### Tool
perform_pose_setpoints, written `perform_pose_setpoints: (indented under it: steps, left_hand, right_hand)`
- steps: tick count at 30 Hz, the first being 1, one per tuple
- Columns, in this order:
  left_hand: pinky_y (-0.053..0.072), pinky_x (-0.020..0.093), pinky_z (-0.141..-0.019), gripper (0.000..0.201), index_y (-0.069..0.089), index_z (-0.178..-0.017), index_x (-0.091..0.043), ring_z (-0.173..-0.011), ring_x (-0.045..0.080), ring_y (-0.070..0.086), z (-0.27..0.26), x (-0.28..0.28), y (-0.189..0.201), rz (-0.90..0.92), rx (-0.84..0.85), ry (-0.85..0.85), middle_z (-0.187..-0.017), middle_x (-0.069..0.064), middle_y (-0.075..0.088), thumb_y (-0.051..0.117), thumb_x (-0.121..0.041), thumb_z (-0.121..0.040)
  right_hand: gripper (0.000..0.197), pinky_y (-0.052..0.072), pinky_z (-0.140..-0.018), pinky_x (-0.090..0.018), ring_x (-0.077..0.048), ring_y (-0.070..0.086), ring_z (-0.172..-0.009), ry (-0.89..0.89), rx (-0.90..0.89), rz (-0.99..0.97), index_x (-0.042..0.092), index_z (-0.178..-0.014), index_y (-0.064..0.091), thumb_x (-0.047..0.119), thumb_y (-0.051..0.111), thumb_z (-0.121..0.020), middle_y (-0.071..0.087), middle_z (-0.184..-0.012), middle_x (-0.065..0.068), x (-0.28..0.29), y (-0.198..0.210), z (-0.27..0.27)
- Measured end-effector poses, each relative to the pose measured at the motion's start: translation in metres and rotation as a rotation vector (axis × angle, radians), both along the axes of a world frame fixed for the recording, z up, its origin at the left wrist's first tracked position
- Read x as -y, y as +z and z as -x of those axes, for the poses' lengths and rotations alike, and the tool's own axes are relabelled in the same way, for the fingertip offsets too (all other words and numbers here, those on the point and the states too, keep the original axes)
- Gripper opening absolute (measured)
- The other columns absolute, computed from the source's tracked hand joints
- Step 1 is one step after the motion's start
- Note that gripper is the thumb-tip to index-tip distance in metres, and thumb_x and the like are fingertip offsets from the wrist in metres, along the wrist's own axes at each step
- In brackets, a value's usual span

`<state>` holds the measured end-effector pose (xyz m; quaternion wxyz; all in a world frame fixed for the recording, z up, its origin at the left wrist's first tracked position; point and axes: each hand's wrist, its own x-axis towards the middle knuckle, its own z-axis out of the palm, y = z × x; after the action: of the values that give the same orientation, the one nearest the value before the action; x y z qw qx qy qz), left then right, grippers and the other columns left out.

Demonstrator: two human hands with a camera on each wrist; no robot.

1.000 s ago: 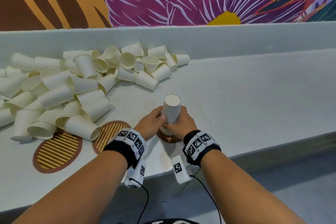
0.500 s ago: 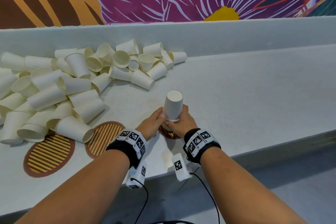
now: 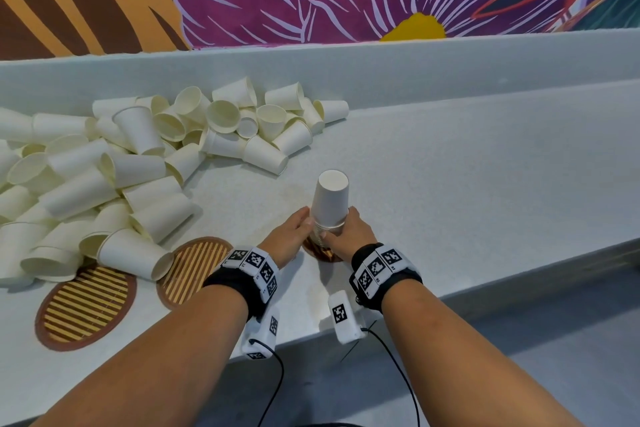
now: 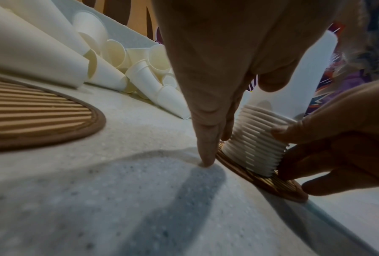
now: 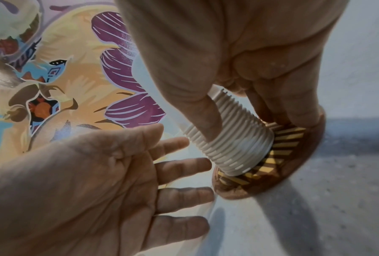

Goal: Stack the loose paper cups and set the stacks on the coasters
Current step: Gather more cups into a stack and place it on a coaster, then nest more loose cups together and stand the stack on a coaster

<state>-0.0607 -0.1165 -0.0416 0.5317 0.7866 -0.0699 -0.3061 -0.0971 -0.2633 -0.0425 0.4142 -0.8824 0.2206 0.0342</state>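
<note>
A tall stack of upside-down white paper cups point(image 3: 329, 201) stands on a small brown striped coaster point(image 3: 320, 255) near the counter's front edge. My right hand point(image 3: 349, 232) grips the ribbed rims low on the stack point(image 5: 234, 143), thumb on the near side and fingers behind. My left hand point(image 3: 291, 232) is at the stack's left side with straight fingers point(image 5: 179, 166). One left fingertip point(image 4: 206, 161) touches the counter beside the coaster point(image 4: 272, 183). A big heap of loose cups point(image 3: 138, 163) lies to the left.
Two larger striped coasters point(image 3: 194, 267) point(image 3: 83, 308) lie left of my hands. A loose cup point(image 3: 135, 253) lies on its side across their far edges. A low grey wall point(image 3: 450, 66) runs along the back of the counter. The counter's front edge point(image 3: 519, 270) is close behind my wrists.
The stack stays on the small coaster with both hands at its base. The head view has shifted a little, and the heap sits further left in it.
</note>
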Motion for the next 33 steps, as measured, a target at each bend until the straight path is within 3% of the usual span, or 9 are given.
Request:
perform_pose_setpoints:
  steps: [4, 9, 13, 15, 17, 23, 26, 28, 33]
  left_hand:
    - [0.029, 0.048, -0.115, 0.056, 0.020, -0.151, -0.033, -0.141, 0.025, 0.033, 0.003, -0.008, 0.001, -0.026, 0.022, -0.012, -0.156, 0.003, 0.031, 0.036, -0.047, -0.100]
    - [0.036, 0.047, -0.111, 0.056, 0.030, -0.149, -0.026, -0.131, 0.026, 0.046, 0.004, -0.021, 0.004, -0.120, 0.079, -0.024, -0.145, 0.009, 0.046, 0.043, -0.047, -0.098]
    - [0.042, 0.044, -0.106, 0.047, 0.044, -0.142, -0.017, -0.123, 0.024, 0.053, 0.004, -0.038, 0.007, -0.206, 0.162, -0.037, -0.141, 0.008, 0.051, 0.048, -0.031, -0.098]
    - [0.043, 0.043, -0.105, 0.044, 0.048, -0.140, -0.015, -0.121, 0.023, 0.055, 0.003, -0.050, 0.010, -0.237, 0.193, -0.028, -0.139, 0.007, 0.053, 0.049, -0.026, -0.097]
    - [0.045, 0.042, -0.104, 0.042, 0.050, -0.138, -0.013, -0.119, 0.023, 0.055, 0.001, -0.060, 0.013, -0.237, 0.201, -0.010, -0.138, 0.007, 0.054, 0.050, -0.023, -0.097]
    - [0.044, 0.039, -0.105, 0.040, 0.052, -0.136, -0.014, -0.123, 0.021, 0.052, -0.010, -0.099, 0.023, -0.252, 0.210, 0.003, -0.137, 0.006, 0.055, 0.051, -0.022, -0.097]
    - [0.039, 0.027, -0.103, 0.040, 0.052, -0.136, -0.014, -0.125, 0.018, 0.051, -0.019, -0.120, 0.029, -0.292, 0.267, -0.010, -0.138, 0.004, 0.054, 0.050, -0.022, -0.097]
    - [0.038, 0.023, -0.097, 0.040, 0.051, -0.137, -0.014, -0.125, 0.018, 0.052, -0.028, -0.136, 0.034, -0.316, 0.294, -0.015, -0.138, 0.004, 0.054, 0.050, -0.022, -0.097]
    - [0.048, 0.033, -0.097, 0.042, 0.050, -0.138, -0.014, -0.119, 0.020, 0.055, -0.057, -0.174, 0.048, -0.348, 0.313, -0.018, -0.135, 0.005, 0.056, 0.051, -0.023, -0.096]
  right_hand:
    - [0.044, 0.045, -0.088, -0.027, -0.027, 0.060, -0.111, 0.016, -0.041, 0.122, 0.012, -0.125, 0.052, 0.020, 0.066, -0.083, 0.061, -0.122, -0.009, -0.005, 0.009, 0.006]
    - [0.030, 0.044, -0.074, -0.025, -0.027, 0.062, -0.100, 0.015, -0.188, 0.180, 0.009, -0.114, 0.060, 0.023, 0.057, -0.088, 0.065, -0.113, -0.011, -0.016, 0.017, 0.010]
    - [0.029, 0.049, -0.084, -0.031, -0.027, 0.062, -0.103, 0.029, -0.195, 0.188, 0.007, -0.109, 0.059, 0.030, 0.052, -0.092, 0.065, -0.105, -0.009, -0.034, 0.021, 0.011]
    - [0.032, 0.050, -0.081, -0.032, -0.028, 0.063, -0.103, 0.030, -0.220, 0.225, 0.007, -0.107, 0.059, 0.033, 0.052, -0.092, 0.066, -0.104, -0.010, -0.046, 0.020, 0.009]
    - [0.035, 0.048, -0.077, -0.031, -0.028, 0.063, -0.103, 0.033, -0.246, 0.256, 0.004, -0.112, 0.058, 0.033, 0.052, -0.093, 0.065, -0.107, -0.012, -0.057, 0.023, 0.006]
    - [0.052, 0.045, -0.090, -0.033, -0.030, 0.058, -0.111, 0.122, -0.253, 0.308, -0.005, -0.130, 0.047, 0.033, 0.043, -0.096, 0.063, -0.119, -0.014, -0.095, 0.031, -0.010]
    - [0.037, 0.043, -0.088, -0.032, -0.030, 0.057, -0.112, 0.161, -0.237, 0.316, 0.004, -0.116, 0.055, 0.032, 0.045, -0.094, 0.062, -0.121, -0.014, -0.114, 0.033, -0.022]
    - [0.041, 0.038, -0.099, -0.034, -0.028, 0.049, -0.124, 0.182, -0.226, 0.306, 0.007, -0.123, 0.056, 0.033, 0.045, -0.094, 0.057, -0.131, -0.011, -0.127, 0.036, -0.030]
    - [0.044, 0.037, -0.104, -0.031, -0.023, 0.047, -0.128, 0.209, -0.097, 0.255, 0.012, -0.134, 0.051, 0.030, 0.046, -0.095, 0.052, -0.139, -0.006, -0.158, 0.045, -0.060]
